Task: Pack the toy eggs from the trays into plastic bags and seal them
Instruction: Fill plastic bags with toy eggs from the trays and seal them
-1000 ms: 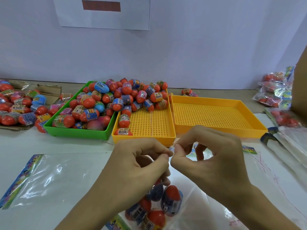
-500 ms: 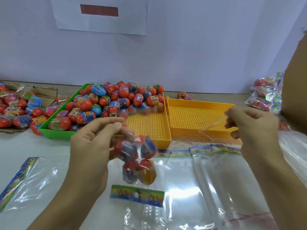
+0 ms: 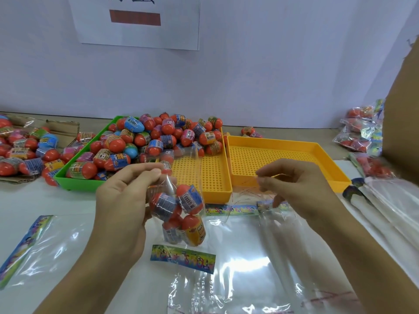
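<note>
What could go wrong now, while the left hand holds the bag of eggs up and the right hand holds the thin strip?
1. The left hand pinches only the top of the filled bag, which hangs above the table; if the pinch slips, the eggs may spill.
2. The thin strip in the right hand looks sticky; it might catch on the empty bags lying below.

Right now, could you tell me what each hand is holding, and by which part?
The left hand pinches the bag of toy eggs by its gathered top. The right hand pinches a thin strip by one end; what it is cannot be told.
</note>
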`<state>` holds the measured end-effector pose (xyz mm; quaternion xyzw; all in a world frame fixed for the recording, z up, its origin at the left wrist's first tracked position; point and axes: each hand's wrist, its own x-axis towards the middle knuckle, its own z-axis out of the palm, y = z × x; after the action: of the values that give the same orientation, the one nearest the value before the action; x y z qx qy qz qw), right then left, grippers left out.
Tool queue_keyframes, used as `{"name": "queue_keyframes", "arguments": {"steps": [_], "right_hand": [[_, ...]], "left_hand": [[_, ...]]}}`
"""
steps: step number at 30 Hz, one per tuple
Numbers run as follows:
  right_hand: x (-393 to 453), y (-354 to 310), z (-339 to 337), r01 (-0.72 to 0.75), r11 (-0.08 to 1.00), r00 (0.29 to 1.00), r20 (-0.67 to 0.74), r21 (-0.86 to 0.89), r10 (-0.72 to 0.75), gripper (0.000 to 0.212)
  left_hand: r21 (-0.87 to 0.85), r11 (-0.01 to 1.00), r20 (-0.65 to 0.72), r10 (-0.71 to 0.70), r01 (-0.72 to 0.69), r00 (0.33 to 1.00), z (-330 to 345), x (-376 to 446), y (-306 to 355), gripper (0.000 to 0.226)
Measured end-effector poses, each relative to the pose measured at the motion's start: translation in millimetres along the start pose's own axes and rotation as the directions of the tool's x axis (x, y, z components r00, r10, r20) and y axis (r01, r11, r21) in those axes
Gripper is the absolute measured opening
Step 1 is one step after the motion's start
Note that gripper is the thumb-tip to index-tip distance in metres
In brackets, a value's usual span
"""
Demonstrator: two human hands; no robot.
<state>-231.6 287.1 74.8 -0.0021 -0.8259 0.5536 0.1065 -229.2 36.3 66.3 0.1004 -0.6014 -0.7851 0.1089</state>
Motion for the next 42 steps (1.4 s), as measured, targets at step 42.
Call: {"name": "queue_keyframes", "arguments": {"steps": [42], "right_hand": [[-17.2,-7.8,23.8,-0.026,0.974,0.950,0.307,0.227,-0.046,0.019]], "left_hand": [[0.007,0.993,0.448,-0.111,0.120,0.887,8.0,-10.9,-7.4,0.035]]}}
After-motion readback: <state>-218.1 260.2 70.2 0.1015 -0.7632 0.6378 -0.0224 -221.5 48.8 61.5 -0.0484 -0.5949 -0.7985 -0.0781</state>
